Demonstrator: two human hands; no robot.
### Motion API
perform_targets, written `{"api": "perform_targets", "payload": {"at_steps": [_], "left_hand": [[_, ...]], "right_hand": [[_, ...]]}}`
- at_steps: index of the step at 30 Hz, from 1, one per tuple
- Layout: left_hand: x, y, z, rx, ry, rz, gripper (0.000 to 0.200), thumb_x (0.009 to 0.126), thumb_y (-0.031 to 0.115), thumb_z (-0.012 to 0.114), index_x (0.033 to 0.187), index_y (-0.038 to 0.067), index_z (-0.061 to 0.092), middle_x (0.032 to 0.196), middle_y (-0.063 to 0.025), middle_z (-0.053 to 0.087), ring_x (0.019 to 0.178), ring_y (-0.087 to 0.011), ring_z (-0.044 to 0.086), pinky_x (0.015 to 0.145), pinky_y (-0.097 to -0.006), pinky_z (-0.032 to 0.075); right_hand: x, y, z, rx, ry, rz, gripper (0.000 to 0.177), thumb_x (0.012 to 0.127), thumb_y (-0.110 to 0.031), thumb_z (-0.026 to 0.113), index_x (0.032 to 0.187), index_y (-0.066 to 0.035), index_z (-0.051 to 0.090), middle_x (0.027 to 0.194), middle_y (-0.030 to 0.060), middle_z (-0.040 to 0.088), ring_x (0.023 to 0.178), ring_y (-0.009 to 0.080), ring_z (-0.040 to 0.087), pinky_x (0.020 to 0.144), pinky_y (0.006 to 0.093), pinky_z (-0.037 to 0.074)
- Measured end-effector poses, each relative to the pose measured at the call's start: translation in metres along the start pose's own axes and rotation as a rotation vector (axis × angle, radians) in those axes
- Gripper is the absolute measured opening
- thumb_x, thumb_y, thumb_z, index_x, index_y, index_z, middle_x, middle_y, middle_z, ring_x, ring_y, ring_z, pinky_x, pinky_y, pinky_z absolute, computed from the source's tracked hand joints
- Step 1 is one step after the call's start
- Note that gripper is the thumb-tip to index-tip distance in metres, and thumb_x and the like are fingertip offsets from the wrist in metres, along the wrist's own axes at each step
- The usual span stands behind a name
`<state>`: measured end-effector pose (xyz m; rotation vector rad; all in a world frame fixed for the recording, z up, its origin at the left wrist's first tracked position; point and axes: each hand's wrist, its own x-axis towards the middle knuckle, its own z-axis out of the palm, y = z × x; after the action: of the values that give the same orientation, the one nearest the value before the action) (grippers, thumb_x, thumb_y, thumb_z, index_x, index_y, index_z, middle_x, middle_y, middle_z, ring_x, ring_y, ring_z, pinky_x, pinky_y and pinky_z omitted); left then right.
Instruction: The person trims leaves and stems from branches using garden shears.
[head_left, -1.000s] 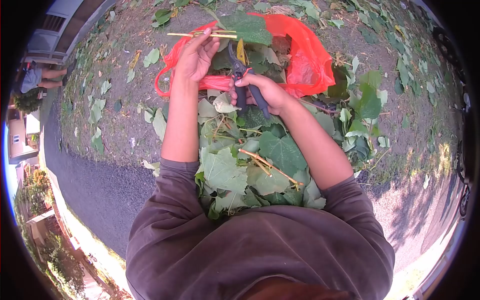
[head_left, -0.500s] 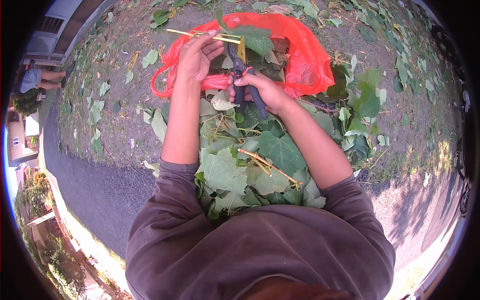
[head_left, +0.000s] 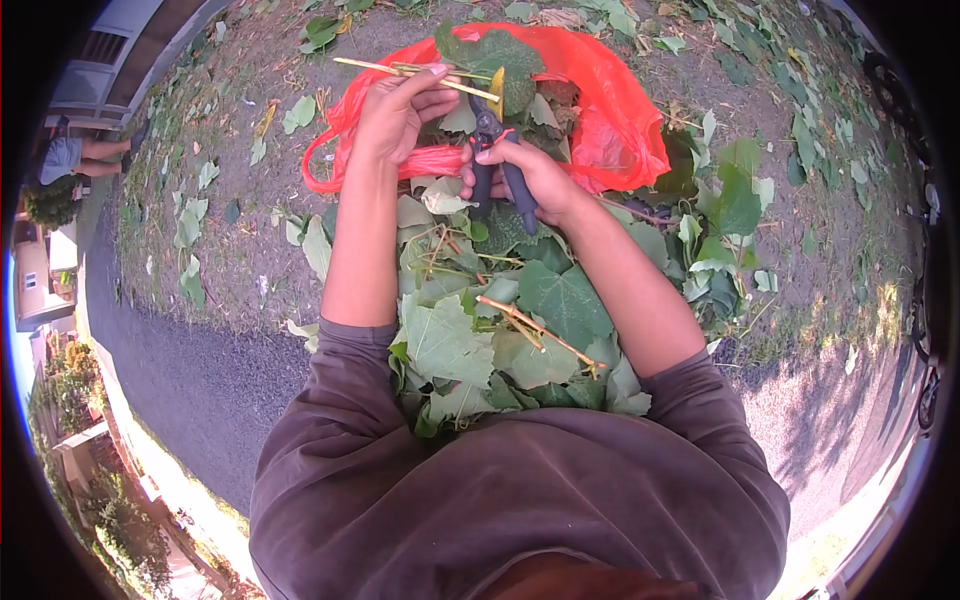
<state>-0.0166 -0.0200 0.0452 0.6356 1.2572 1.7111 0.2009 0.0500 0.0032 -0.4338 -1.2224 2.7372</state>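
My left hand pinches a few thin, pale green stems, held crosswise above a red plastic bag. A large green leaf is at the right end of these stems, over the bag's opening. My right hand is wrapped round dark-handled pruning shears. Their yellowish blade points up at the stems beside the leaf. Leaves fill part of the bag. Closer to my body lies a pile of broad green leaves with a forked cut twig on top.
Loose leaves are scattered over the bare ground around the bag. More leafy cuttings lie right of my right arm. Dark asphalt borders the soil on my side. A person is at the far left.
The shears have shifted slightly right and up along the stems. The leaf over the bag has tilted and sits a little higher. My left hand has moved barely.
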Motion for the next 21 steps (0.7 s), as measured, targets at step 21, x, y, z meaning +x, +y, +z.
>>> {"api": "perform_targets", "payload": {"at_steps": [21], "left_hand": [[0.0,-0.004,0.005,-0.037,-0.165,0.149,0.019,0.099,0.011,0.072,0.113,-0.001,0.075,0.112,-0.019,0.077,0.093,-0.0235,0.077,0.089,-0.0368,0.064]], "right_hand": [[0.002,0.0,-0.005,-0.111,-0.079,0.049,0.033,0.099,-0.029,0.057,0.12,-0.005,0.063,0.099,0.009,0.068,0.097,0.0234,0.07,0.093,0.0377,0.053]]}}
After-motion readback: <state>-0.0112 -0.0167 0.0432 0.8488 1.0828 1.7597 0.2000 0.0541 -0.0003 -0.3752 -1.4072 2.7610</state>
